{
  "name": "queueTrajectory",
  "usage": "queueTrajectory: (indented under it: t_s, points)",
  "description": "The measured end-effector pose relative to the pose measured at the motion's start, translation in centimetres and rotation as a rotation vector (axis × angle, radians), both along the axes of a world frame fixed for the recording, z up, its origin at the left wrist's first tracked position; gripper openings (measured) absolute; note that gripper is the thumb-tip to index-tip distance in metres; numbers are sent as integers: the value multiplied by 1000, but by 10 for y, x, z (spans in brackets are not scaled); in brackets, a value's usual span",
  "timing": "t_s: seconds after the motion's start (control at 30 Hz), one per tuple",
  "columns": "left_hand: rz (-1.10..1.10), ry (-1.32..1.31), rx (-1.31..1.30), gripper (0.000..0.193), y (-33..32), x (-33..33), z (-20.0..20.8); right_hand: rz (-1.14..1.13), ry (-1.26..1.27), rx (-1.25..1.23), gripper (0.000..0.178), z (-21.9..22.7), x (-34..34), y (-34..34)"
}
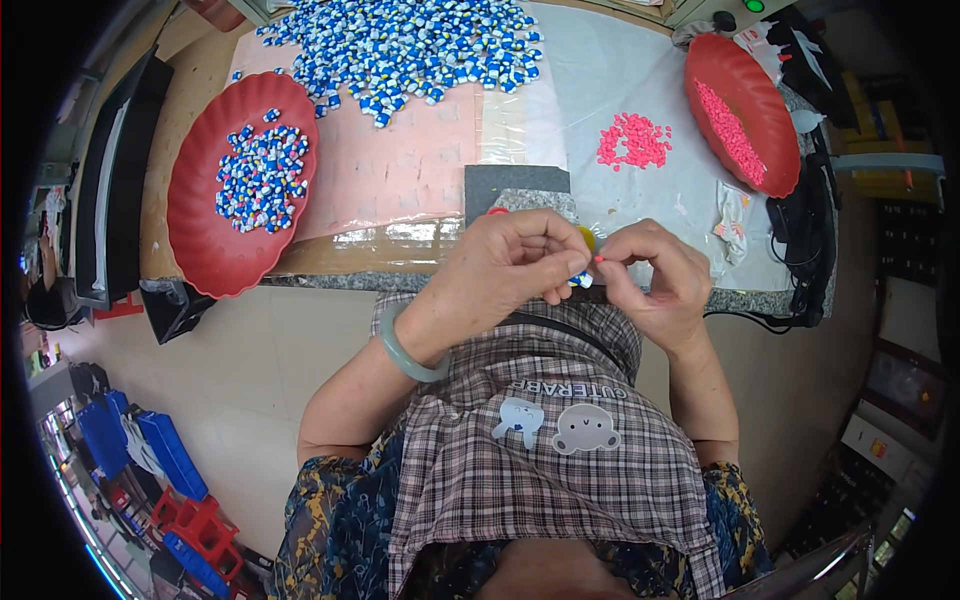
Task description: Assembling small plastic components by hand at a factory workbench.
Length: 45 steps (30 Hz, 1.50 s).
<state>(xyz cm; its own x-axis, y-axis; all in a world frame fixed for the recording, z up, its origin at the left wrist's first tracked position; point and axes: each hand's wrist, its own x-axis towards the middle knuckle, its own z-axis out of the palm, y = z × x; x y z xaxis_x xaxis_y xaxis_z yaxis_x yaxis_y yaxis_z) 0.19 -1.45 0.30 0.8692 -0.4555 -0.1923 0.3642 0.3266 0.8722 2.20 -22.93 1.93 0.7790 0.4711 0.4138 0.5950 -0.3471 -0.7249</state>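
Close together at the table's front edge, both of my hands are pinched. A small blue-and-white piece (580, 281) shows at the fingertips of my left hand (505, 262), which is closed on it. Between thumb and forefinger, my right hand (660, 275) grips a tiny pink piece (600, 259), right beside the blue-and-white one. Something round and yellow (587, 237) peeks out behind the fingers, partly hidden. Beyond my left hand lie a speckled grey block (540, 202) and a dark grey pad (490, 186).
A large heap of blue-and-white pieces (400, 50) covers the far table. On the left, a red scalloped tray (200, 225) holds similar pieces with pink bits. Loose pink pieces (635, 141) lie to the right, near another red tray (775, 125) of pink pieces and a crumpled wrapper (732, 220).
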Motion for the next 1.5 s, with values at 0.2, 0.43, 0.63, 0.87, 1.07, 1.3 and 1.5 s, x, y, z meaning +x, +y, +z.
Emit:
queueTrajectory:
  t_s: [0.2,0.43,0.63,0.87,1.07,1.3,1.5]
  points:
    - [167,-7,-18,12,19,0,-4,-70,242,-74,13,-2,11,-14]
    - [227,51,-112,17,26,-3,-1,8,94,-327,12,-3,13,-11]
    - [262,63,-111,20,28,-4,-4,47,-3,-392,15,-3,15,-10]
    - [254,22,-93,21,27,-7,-2,73,-79,-413,16,0,14,-7]
    - [224,-12,-51,23,17,-11,0,-7,194,-177,13,5,10,-9]
    - [221,-73,51,22,-1,-15,-1,-73,556,167,8,11,-7,4]
    - [227,-171,112,23,-5,-15,-3,-102,345,58,13,8,-12,13]
